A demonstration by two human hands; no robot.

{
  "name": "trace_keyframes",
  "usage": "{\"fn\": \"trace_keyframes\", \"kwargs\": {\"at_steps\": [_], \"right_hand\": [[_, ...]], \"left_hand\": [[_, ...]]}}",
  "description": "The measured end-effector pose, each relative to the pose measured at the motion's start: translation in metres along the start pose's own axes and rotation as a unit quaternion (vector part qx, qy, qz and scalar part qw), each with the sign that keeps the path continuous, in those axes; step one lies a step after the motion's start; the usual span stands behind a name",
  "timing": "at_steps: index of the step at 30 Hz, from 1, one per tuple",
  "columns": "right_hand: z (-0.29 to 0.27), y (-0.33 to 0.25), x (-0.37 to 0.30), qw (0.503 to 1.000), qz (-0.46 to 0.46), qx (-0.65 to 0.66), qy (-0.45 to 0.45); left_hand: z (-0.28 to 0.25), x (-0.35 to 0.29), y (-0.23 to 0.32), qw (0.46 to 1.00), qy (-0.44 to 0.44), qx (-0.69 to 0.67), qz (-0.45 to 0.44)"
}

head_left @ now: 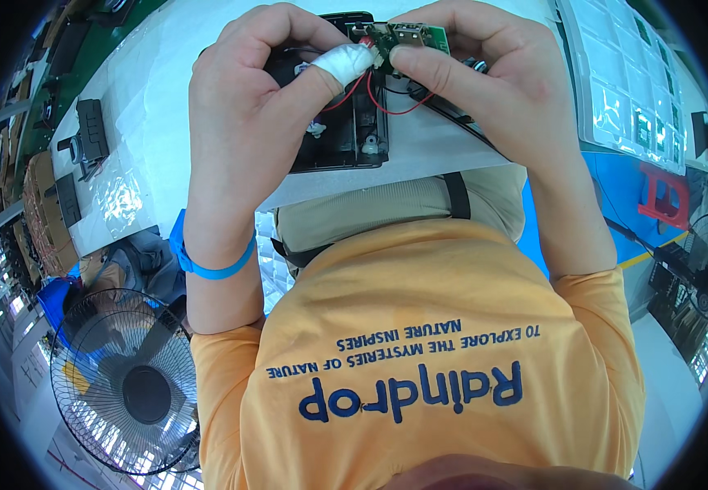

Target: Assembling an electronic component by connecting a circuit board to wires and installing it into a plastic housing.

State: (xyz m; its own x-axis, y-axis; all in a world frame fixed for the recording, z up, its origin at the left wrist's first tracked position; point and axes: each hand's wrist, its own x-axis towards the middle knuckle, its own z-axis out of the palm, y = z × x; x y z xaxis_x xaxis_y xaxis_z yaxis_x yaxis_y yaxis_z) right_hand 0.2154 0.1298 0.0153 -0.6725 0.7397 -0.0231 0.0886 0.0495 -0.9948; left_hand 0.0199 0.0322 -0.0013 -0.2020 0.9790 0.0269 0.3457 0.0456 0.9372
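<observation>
Between my two hands, over the table, is a small green circuit board (409, 36) with metal sockets and thin wires. My right hand (485, 69) pinches it, thumb on its face. My left hand (276, 69), its thumb wrapped in white tape, presses fingertips at the board's left end, where red wires (387, 108) meet it. Below lies an open black plastic housing (346, 135), partly hidden by my left hand. The wires loop down over its right edge. A second dark part with black wires (460, 114) sits under my right hand, mostly covered.
A clear compartment tray (627, 90) with green boards inside stands at the right. Black plastic parts (90, 135) lie on the white table (150, 114) at the left. A fan (125, 384) stands at the lower left, and a red stool (664, 196) at the right.
</observation>
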Motion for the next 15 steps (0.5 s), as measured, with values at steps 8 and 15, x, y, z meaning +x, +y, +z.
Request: {"fn": "trace_keyframes", "kwargs": {"at_steps": [8,15], "right_hand": [[-0.012,0.052,0.031,0.905,-0.358,0.181,-0.139],[-0.021,-0.006,0.004,0.996,0.02,-0.026,0.081]], "left_hand": [[0.024,0.009,0.05,0.993,0.015,-0.049,-0.105],[0.007,0.007,0.006,0.989,0.044,-0.141,-0.009]]}}
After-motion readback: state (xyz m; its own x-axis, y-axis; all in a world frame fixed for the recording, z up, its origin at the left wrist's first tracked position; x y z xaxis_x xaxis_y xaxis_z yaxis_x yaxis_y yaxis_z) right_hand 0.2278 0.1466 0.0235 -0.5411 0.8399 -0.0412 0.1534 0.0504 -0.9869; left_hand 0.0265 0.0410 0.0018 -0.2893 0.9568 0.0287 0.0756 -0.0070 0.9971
